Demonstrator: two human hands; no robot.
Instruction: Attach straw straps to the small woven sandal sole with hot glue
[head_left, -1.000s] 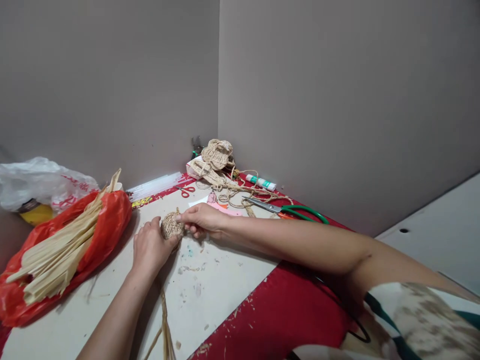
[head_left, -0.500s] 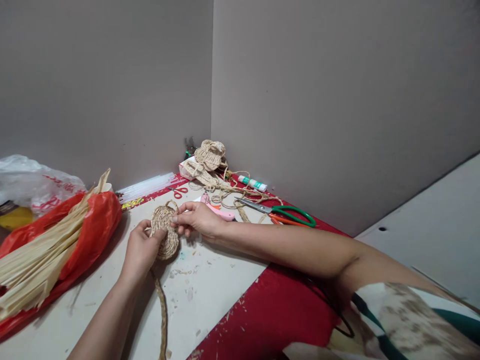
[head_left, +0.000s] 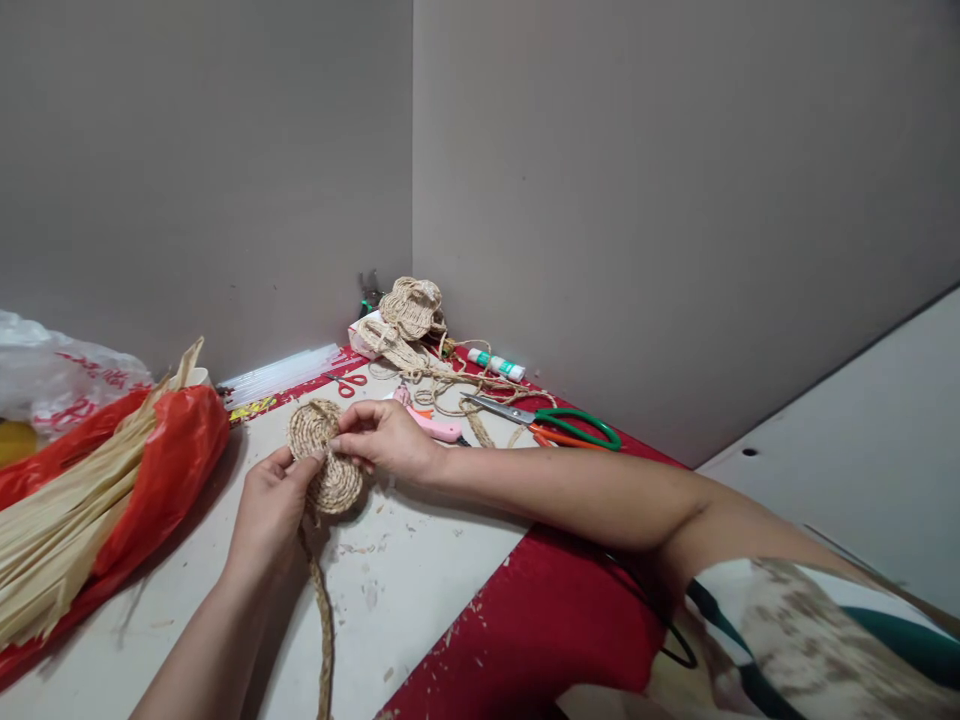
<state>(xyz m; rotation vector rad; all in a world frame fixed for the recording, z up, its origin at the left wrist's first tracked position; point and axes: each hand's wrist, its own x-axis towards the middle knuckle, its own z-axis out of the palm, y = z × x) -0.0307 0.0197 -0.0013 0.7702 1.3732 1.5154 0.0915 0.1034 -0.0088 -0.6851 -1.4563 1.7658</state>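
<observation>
Between my hands is a coiled piece of braided straw [head_left: 335,486] with rounded lobes, held just above the pale board. My left hand [head_left: 271,500] grips its left edge, the thumb pressed on the front near the middle. From the right, my right hand [head_left: 386,440] pinches at the notch between the lobes; the fingertips partly hide what they hold there. A loose braided straw cord [head_left: 324,620] hangs from the piece below my left hand and runs toward the near edge. Behind my right hand lies a pink glue gun [head_left: 439,429], partly covered.
At left, a red plastic bag [head_left: 191,440] holds dry straw strips [head_left: 97,480]. Green-handled scissors [head_left: 577,425], small red scissors [head_left: 351,384], a glue stick [head_left: 496,364], clear sticks [head_left: 285,371] and more braided straw [head_left: 411,307] lie toward the wall corner. Straw scraps dot the board [head_left: 420,560].
The view has shifted slightly, so everything sits a little further left. The coiled piece has turned a little, and my left thumb and right fingertips have come closer together at its middle.
</observation>
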